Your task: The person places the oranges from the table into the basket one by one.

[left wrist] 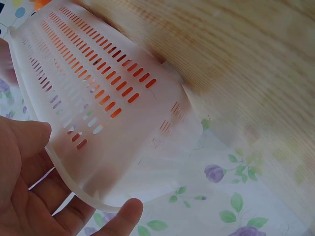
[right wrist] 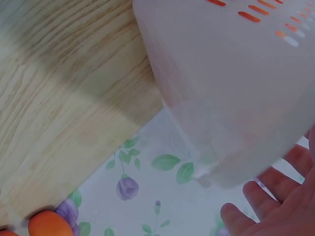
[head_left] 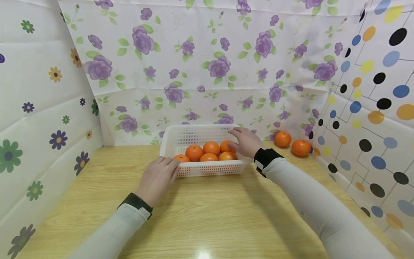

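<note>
A white plastic basket (head_left: 207,169) with slotted walls stands at the back of the table and holds several mandarins (head_left: 194,153). My left hand (head_left: 158,178) grips its front left corner. In the left wrist view, the thumb (left wrist: 37,135) lies at the rim while the other fingers reach behind it. At the opposite end, my right hand (head_left: 247,142) hovers over the right rim, its fingers loosely extended and the thumb side near the rightmost mandarin. The right wrist view shows the right fingertips (right wrist: 236,214) beside the rim; whether they touch it I cannot tell.
Two loose mandarins (head_left: 300,147) lie on the wooden table (head_left: 203,212) to the right of the basket, by the wall. Patterned sheets (head_left: 194,72) enclose the table at the back, left and right.
</note>
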A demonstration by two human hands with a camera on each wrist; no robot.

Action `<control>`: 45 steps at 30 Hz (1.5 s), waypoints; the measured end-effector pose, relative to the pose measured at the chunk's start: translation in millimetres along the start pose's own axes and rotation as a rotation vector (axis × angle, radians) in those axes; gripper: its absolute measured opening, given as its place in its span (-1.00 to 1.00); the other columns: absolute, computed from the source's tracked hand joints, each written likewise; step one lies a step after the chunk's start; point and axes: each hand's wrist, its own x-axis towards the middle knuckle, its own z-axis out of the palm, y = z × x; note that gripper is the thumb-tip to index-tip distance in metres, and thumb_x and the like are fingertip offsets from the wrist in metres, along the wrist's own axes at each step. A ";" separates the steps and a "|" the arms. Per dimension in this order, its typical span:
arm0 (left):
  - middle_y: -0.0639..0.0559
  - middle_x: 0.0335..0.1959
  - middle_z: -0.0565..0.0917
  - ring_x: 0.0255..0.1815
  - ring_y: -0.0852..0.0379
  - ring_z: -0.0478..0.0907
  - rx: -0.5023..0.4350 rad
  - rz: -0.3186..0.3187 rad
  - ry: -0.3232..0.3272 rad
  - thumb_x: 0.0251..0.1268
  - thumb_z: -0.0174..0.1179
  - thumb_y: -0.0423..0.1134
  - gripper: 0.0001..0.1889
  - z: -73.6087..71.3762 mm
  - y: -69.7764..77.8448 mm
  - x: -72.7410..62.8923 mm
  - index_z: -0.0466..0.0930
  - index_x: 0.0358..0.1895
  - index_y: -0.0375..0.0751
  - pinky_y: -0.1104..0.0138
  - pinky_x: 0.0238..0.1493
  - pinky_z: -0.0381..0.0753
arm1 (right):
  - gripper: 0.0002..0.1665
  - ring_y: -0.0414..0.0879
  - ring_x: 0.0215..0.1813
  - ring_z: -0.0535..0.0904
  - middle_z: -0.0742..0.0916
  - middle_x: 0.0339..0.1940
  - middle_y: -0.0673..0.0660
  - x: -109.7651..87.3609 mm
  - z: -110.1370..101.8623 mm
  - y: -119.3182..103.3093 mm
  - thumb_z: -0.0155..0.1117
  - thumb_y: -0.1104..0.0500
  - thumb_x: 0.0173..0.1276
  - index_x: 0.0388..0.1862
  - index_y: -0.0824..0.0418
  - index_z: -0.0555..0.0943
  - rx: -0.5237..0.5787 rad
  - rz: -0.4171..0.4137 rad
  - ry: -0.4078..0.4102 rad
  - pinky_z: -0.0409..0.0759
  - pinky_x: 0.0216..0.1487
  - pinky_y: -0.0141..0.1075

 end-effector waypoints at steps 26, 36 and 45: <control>-0.08 -0.01 0.84 0.06 -0.12 0.72 0.000 0.000 0.008 0.57 0.45 -0.16 -0.70 1.5 -0.9 -0.4 0.80 0.19 -0.21 0.00 0.19 0.77 | -0.17 0.40 0.71 0.22 0.37 0.71 0.43 -28.2 -22.0 36.2 0.24 -0.19 0.74 0.73 0.26 0.35 -0.043 0.062 0.082 0.17 0.72 0.30; -0.08 0.00 0.84 0.08 -0.12 0.72 0.008 -0.002 -0.003 0.58 0.44 -0.14 -0.69 1.7 0.2 0.2 0.80 0.21 -0.21 -0.01 0.21 0.76 | -0.20 0.46 0.66 0.28 0.39 0.67 0.49 -42.3 -21.2 63.5 0.28 -0.10 0.74 0.71 0.30 0.37 -0.052 0.080 0.097 0.22 0.67 0.36; -0.08 0.01 0.83 0.09 -0.12 0.72 0.012 -0.006 -0.013 0.58 0.44 -0.12 -0.67 1.5 0.7 0.2 0.79 0.23 -0.21 -0.01 0.23 0.76 | -0.16 0.50 0.65 0.27 0.37 0.67 0.51 -48.1 -20.9 85.0 0.23 -0.16 0.76 0.74 0.31 0.31 -0.053 0.131 0.086 0.25 0.64 0.40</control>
